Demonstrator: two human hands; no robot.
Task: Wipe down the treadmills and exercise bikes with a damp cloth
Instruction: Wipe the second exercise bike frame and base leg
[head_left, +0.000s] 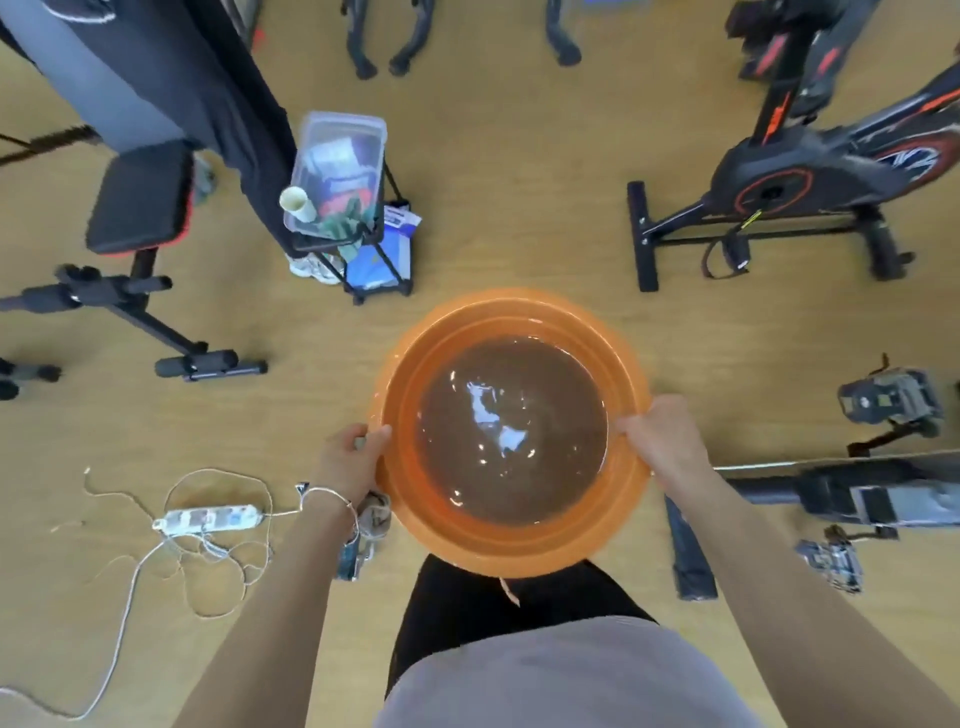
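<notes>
Both hands, left hand (349, 457) and right hand (662, 441), grip opposite rims of an orange basin (415, 519) of brown water (511, 431), a bike (810, 176) beyond the right hand.

One head cam, wide-angle, looks nearly straight down, close above basin (511, 310), floor (519, 182) further below.

Black wire rack (387, 228), standing on a wood floor (519, 197).
- Top shelf: clear plastic box (340, 156) holding a white tube (297, 203).
- Lower shelf: blue-and-white packets (379, 262).
- Just beside its left foot: a white shoe (311, 267).
- Left of it: a black padded bench (137, 197).
- Well apart, nearer me and leftward: a white power strip (208, 518) amid tangled white cord (127, 587).
</notes>
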